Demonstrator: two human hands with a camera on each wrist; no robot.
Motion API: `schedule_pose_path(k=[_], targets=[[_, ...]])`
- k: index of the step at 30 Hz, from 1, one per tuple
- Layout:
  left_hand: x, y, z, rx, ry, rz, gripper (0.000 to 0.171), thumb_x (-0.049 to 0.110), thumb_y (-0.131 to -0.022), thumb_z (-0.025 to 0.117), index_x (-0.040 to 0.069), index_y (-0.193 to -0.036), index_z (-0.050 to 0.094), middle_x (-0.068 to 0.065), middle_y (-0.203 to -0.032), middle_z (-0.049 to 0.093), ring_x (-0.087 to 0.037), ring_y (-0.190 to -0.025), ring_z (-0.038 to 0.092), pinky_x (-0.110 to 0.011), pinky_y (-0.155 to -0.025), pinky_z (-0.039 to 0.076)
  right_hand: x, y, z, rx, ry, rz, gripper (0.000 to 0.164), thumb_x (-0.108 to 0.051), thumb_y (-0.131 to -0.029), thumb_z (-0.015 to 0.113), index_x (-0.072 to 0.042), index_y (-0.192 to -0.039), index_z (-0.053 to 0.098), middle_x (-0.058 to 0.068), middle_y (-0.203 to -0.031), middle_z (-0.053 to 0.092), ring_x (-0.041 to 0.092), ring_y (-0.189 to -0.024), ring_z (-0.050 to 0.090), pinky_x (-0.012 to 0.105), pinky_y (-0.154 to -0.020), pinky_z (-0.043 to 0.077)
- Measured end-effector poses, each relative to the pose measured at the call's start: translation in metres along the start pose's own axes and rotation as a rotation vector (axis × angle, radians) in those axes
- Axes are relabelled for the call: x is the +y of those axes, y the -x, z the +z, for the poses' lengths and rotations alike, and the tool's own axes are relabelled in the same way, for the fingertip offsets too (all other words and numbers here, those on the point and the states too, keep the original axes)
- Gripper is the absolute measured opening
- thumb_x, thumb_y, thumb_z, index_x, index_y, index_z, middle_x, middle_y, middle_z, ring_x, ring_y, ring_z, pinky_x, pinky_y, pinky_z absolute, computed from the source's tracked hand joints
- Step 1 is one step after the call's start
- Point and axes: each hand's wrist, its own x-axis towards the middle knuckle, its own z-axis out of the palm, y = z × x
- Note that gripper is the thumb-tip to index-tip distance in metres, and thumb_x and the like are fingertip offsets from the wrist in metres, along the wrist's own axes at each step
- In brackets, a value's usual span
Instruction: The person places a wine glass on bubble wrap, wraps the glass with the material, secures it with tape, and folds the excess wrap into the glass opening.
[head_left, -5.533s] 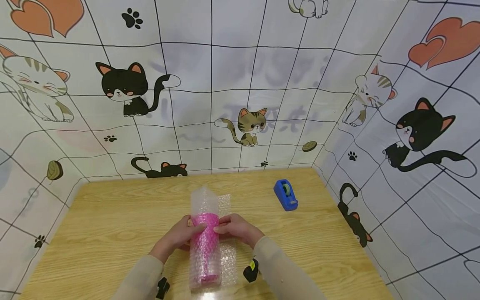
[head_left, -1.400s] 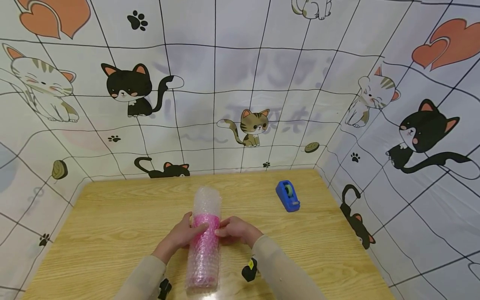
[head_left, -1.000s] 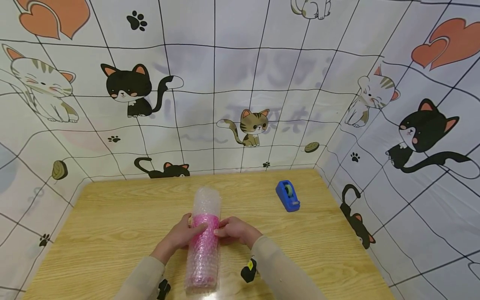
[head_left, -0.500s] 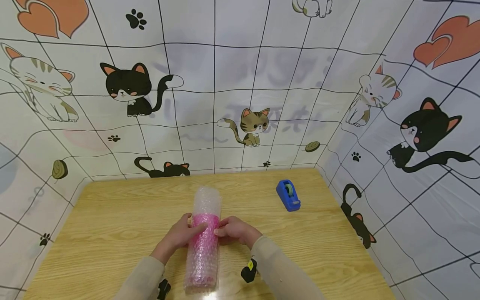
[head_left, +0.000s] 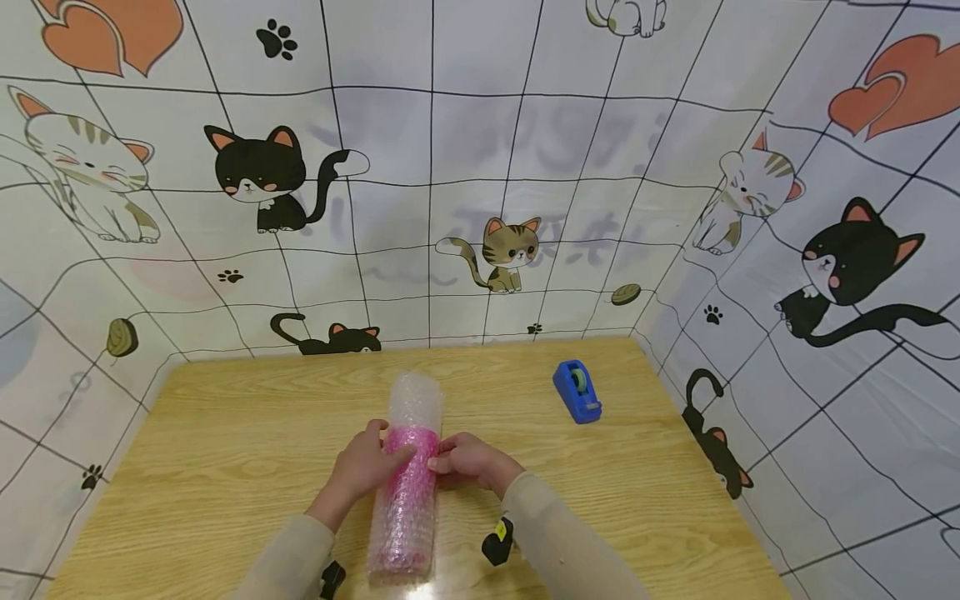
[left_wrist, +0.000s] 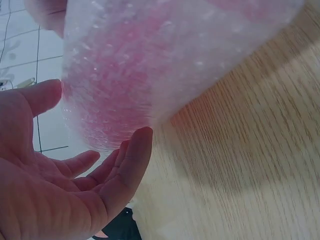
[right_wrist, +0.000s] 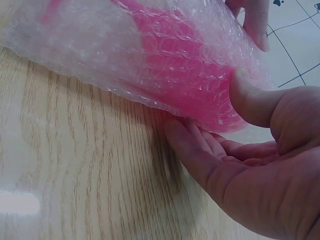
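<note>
A long roll of clear bubble wrap [head_left: 405,533] lies lengthwise on the wooden table, with something pink inside. What the pink thing is cannot be made out through the layers. On the roll's left side, my left hand [head_left: 362,467] grips it with the thumb on top and the fingers low against the side. My right hand [head_left: 476,462] holds the opposite side. In the right wrist view, the right thumb [right_wrist: 250,97] presses the wrap while fingertips reach under its edge. The left wrist view has the left fingers [left_wrist: 127,175] curved around the wrapped end.
A blue tape dispenser [head_left: 577,392] stands at the back right of the table [head_left: 247,433]. White sheeting [head_left: 390,217] with printed cats and grid lines encloses the back and both sides.
Several seconds ago a loose flap of bubble wrap lay to the right of the roll; now it is wound around it. In the last second, both hands have hardly moved.
</note>
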Motion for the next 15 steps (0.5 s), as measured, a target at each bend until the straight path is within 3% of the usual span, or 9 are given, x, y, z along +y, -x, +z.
schedule_pose_path(k=[7,15], targets=[[0.0028,0.0013,0.0009,0.009,0.002,-0.020,0.083,0.050,-0.084,0.070,-0.004,-0.139,0.041,-0.025,-0.123,0.060,-0.038,-0.105,0.063,-0.051,-0.081,0.055,0.0008,-0.0002,-0.0006,-0.011,-0.015,-0.010,0.031,-0.013,-0.094,0.063,0.004,-0.119,0.060,0.012,-0.104,0.070,0.024,-0.097,0.069,0.048,-0.096,0.053],[0.0012,0.0004,0.0028,0.048,0.010,-0.041,0.078,0.049,-0.081,0.074,-0.001,-0.132,0.042,-0.021,-0.114,0.064,-0.029,-0.091,0.064,-0.041,-0.070,0.054,0.0048,-0.0022,-0.0018,-0.014,-0.025,-0.023,0.036,-0.015,-0.094,0.064,0.004,-0.123,0.058,0.012,-0.106,0.068,0.024,-0.099,0.068,0.047,-0.097,0.052]])
